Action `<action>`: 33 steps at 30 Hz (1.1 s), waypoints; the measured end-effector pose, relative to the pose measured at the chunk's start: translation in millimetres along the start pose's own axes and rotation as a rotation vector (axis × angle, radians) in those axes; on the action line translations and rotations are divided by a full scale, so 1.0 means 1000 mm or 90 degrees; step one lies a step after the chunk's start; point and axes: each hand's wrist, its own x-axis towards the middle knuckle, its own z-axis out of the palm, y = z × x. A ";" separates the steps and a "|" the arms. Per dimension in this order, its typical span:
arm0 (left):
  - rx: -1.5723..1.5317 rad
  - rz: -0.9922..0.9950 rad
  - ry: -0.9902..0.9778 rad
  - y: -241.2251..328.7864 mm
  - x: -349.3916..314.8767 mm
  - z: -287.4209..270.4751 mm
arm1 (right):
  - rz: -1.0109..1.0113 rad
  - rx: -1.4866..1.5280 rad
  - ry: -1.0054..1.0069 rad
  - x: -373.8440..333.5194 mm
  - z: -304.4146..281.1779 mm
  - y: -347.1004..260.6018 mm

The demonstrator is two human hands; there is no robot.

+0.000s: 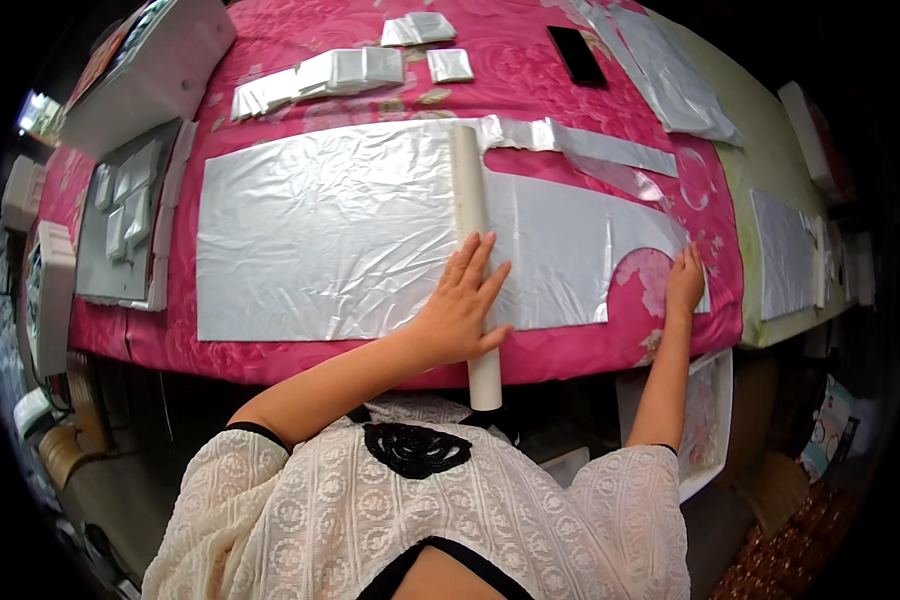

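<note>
A silvery plastic vest bag [320,235] lies flat and wrinkled across the table, its cut-out handle end to the right. Across its middle rests a long white tube [469,185], whose near end juts past the table edge. My left hand [460,305] lies over the tube with its fingers spread, holding nothing. At the right, my right hand [685,282] is closed at the tip of the bag's near handle, beside the rounded cut-out. The fingertips there are partly hidden, but they seem to pinch the plastic.
Folded silvery packets [345,72] lie at the back on the pink floral cloth [510,70], near a black phone [576,56]. More bags [660,70] lie at the back right. Left stand a white foam box [155,75] and a tray [98,265] holding packets. A white bin [712,420] sits below the edge.
</note>
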 end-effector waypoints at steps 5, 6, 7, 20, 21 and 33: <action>-0.011 -0.004 -0.012 -0.001 -0.002 0.000 | 0.030 -0.100 -0.023 0.000 -0.002 -0.002; -0.009 -0.008 -0.012 -0.002 -0.002 0.000 | 0.064 -0.122 -0.027 0.004 -0.008 -0.007; -0.012 -0.010 -0.014 -0.001 -0.002 0.002 | 0.058 -0.129 -0.020 0.007 -0.017 -0.018; -1.012 -0.400 -0.109 0.003 0.010 -0.044 | -0.139 0.635 -0.417 -0.091 -0.087 -0.268; -0.933 -0.380 -0.128 -0.012 0.003 -0.047 | -0.212 0.605 -0.436 -0.101 -0.090 -0.282; -0.657 -0.610 -0.068 -0.128 -0.106 -0.158 | -0.308 0.479 -0.338 -0.152 -0.090 -0.286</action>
